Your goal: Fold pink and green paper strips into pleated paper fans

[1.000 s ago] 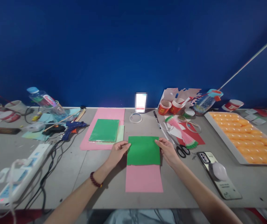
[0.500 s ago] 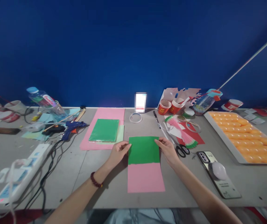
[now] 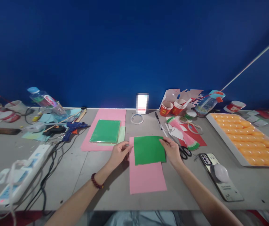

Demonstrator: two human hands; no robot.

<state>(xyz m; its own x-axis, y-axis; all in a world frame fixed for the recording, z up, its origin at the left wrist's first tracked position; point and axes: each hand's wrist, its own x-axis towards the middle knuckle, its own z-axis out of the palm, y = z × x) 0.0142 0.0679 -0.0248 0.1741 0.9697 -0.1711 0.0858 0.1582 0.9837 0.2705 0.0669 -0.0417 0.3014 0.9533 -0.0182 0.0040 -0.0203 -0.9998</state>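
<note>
A sheet of pink paper [image 3: 146, 178] stands upright in front of me on the grey table, its lower part bare. Over its upper part lies a smaller piece of green paper [image 3: 149, 150], shifted to the right so a pink strip shows on the left. My left hand [image 3: 121, 153] pinches the pink paper's upper left edge between thumb and fingers. With my right hand [image 3: 171, 150] I pinch the upper right corner of the green paper, which sticks out past the pink one. Black-handled scissors [image 3: 185, 153] lie just right of my right hand.
Left are a green pack [image 3: 105, 131] on pink paper, a blue glue gun [image 3: 72, 130] and a power strip [image 3: 23, 175] with cables. To the right lie a phone [image 3: 221, 177], a tray of orange balls [image 3: 247, 138] and a pink-green fan [image 3: 183, 135]. Paper cups [image 3: 166, 108] stand behind.
The green paper has slid to the right across the pink paper with my right hand, uncovering a pink strip on the left. My left hand has let go of the green edge and stayed put.
</note>
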